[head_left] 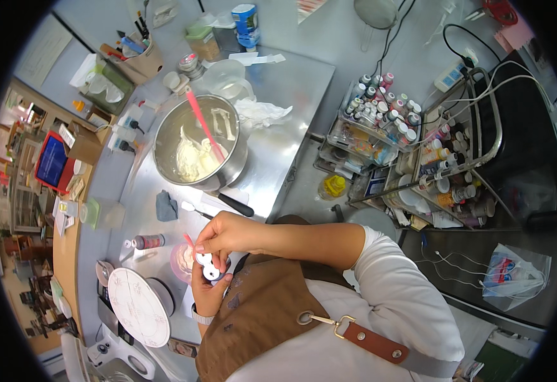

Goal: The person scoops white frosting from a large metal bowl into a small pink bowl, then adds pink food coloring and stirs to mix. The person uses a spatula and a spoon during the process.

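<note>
So the person is right up against the near edge of the steel table point(278, 146), both hands tucked in close to the brown apron point(259, 318). The left hand point(207, 290) is cupped around a small white piece point(206, 264) with dark round holes in it, fingers curled under it. The right hand point(222, 234) comes over the top with fingertips pressed together, pinching at the same piece; a thin pink stick point(188, 240) pokes out just beside them. Can't tell exactly what the piece is, it's mostly covered by fingers.

Progress-wise, it looks like early-to-middle prep. Just beyond the hands sits a small pink cup point(181, 261), and the white turntable point(139, 307) at the table's near left corner has nothing on it yet, so decorating hasn't started.

Further back, mid-table, the big metal bowl point(200, 143) holds white cream point(192, 158) with a pink spatula point(203, 127) stuck in it, so the cream seems mixed already. It's soft, glossy and heaped in folds, smeared up the bowl wall.
</note>
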Available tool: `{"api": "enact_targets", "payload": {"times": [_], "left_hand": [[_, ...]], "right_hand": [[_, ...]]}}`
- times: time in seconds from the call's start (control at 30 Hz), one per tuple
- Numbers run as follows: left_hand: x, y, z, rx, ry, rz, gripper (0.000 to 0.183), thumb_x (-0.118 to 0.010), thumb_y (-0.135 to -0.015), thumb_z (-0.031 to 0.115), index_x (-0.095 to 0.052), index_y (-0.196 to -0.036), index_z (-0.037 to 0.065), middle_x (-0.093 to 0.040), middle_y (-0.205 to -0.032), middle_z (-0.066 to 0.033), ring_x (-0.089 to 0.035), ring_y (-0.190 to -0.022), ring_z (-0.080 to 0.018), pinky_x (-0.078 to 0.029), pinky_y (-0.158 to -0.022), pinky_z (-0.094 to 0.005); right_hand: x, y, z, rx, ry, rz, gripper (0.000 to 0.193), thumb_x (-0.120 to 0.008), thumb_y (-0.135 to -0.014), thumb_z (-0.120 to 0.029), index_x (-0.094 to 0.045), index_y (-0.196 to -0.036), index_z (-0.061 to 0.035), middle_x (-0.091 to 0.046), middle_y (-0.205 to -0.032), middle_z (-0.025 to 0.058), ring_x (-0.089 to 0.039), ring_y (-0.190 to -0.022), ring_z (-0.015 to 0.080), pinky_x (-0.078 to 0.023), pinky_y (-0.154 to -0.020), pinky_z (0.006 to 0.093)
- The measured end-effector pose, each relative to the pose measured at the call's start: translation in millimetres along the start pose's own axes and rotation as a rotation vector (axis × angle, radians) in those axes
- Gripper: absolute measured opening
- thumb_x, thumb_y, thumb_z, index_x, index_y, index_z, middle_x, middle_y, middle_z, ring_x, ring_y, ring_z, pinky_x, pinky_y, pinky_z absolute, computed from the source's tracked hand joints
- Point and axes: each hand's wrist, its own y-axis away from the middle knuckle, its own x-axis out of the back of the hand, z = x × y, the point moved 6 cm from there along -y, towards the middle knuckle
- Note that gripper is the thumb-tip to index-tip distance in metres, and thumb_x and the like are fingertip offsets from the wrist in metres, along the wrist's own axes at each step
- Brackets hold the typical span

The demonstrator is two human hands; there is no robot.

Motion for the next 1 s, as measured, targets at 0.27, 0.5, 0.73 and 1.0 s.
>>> {"api": "enact_targets", "payload": {"times": [0.27,0.5,0.73,1.0], "left_hand": [[21,30,5,-0.069,0.090,0.124,0.061,-0.081,-0.078,0.011,-0.046,-0.127,0.002,-0.059,-0.110,-0.0060,-0.061,-0.091,-0.0141,-0.051,-0.082,-0.0281],[77,69,0,-0.195,-0.204,0.477,0.062,-0.077,-0.081,0.035,-0.049,-0.126,0.003,-0.058,-0.107,-0.0079,-0.058,-0.094,-0.0186,-0.047,-0.085,-0.0337],[111,118,-51,-0.021,-0.170,0.740,0.052,-0.076,-0.084,0.022,-0.047,-0.124,0.005,-0.054,-0.105,-0.0023,-0.051,-0.094,-0.0120,-0.044,-0.086,-0.0276],[110,107,-103,0.000,-0.083,0.805,0.046,-0.074,-0.084,0.011,-0.043,-0.117,0.006,-0.060,-0.114,-0.0049,-0.055,-0.096,-0.0117,-0.045,-0.087,-0.0276]], "right_hand": [[-14,-21,39,-0.111,-0.229,-0.080,0.030,-0.052,-0.098,-0.016,-0.058,-0.108,0.0110,-0.066,-0.083,0.0184,-0.067,-0.062,0.0236,-0.057,-0.056,0.0311],[8,-46,41,0.041,0.217,0.079,0.026,-0.049,-0.099,-0.018,-0.063,-0.107,0.0030,-0.066,-0.086,0.0100,-0.064,-0.059,0.0160,-0.055,-0.052,0.0283],[-12,-60,3,0.514,1.223,0.166,0.020,-0.059,-0.090,-0.018,-0.067,-0.102,-0.0045,-0.068,-0.094,0.0150,-0.064,-0.084,0.0339,-0.050,-0.076,0.0410],[-45,-114,61,0.885,2.221,-0.240,0.011,-0.062,-0.077,-0.013,-0.070,-0.074,-0.0055,-0.065,-0.088,0.0107,-0.060,-0.100,0.0252,-0.040,-0.096,0.0457]]}}
